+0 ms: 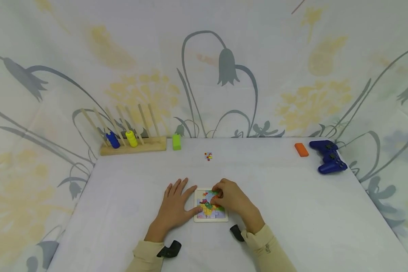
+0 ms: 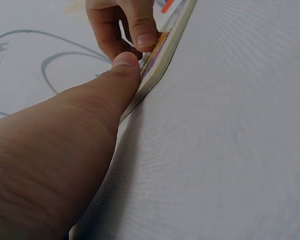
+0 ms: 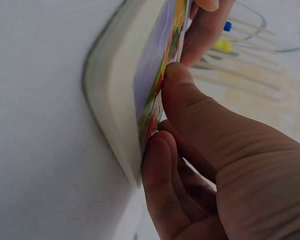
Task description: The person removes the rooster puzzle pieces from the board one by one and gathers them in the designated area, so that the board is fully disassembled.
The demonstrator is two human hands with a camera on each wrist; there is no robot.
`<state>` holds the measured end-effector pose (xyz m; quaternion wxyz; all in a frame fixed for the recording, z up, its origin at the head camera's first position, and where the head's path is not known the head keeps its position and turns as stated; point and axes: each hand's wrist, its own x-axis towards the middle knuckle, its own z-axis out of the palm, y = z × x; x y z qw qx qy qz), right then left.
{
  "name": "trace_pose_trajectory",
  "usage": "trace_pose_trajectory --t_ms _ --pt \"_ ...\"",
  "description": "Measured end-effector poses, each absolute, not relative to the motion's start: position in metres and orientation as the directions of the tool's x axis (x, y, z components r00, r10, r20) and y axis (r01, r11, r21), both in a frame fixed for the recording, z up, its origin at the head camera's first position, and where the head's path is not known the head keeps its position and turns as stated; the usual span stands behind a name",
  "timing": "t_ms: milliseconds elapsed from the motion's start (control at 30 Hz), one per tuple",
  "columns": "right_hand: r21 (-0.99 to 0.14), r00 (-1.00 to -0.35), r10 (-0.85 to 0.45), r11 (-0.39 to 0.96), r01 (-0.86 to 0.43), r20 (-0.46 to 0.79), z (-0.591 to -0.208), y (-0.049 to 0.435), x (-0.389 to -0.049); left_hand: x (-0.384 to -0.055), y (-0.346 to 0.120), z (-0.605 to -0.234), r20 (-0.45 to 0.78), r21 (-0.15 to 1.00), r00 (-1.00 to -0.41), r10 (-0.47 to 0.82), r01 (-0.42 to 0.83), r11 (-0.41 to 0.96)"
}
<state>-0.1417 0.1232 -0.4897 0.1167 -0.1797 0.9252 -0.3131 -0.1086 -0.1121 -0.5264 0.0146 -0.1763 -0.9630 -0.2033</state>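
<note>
A small picture jigsaw puzzle (image 1: 210, 214) in a pale frame tray (image 1: 202, 220) lies flat between my hands. My left hand (image 1: 174, 209) is spread on the table at its left, the thumb tip touching the puzzle's left side. My right hand (image 1: 236, 199) bends over the upper right of the puzzle, thumb and curled fingers pinching a puzzle piece at its surface; the fingers mostly hide that piece. In the right wrist view, the right thumb (image 3: 190, 97) touches the colourful picture, with fingers bent close to the tray's edge.
One loose puzzle piece (image 1: 208, 156) lies beyond the tray. Farther back stand a wooden peg rack (image 1: 146, 144) with blue and yellow beads and a green block (image 1: 176, 142). An orange block (image 1: 301, 150) and a blue game controller (image 1: 328, 156) lie back right.
</note>
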Motion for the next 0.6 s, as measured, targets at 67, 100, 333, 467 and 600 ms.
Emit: trace_pose_trajectory --t_ms 67,100,333,467,600 --pt "-0.595 -0.911 -0.402 0.757 -0.271 -0.097 -0.4855 0.1216 -0.1388 -0.1087 -0.1116 -0.5274 0.097 0.381 -0.938 0.333 0.344 0.858" --pt "-0.579 -0.913 -0.398 0.767 -0.276 -0.091 -0.4841 0.1211 -0.1379 -0.1089 -0.1112 -0.5276 0.099 0.382 -0.938 0.333 0.345 0.858" --pt "-0.559 -0.917 -0.390 0.779 -0.283 -0.079 -0.4853 0.1191 -0.1373 -0.1079 -0.1115 -0.5281 0.106 0.387 -0.939 0.328 0.343 0.856" --pt "-0.568 -0.919 -0.390 0.769 -0.292 -0.055 -0.4886 0.1204 -0.1383 -0.1076 -0.1114 -0.5282 0.101 0.386 -0.938 0.331 0.344 0.856" --pt "-0.573 -0.917 -0.396 0.762 -0.301 -0.044 -0.4898 0.1204 -0.1391 -0.1076 -0.1121 -0.5272 0.093 0.385 -0.938 0.333 0.342 0.857"
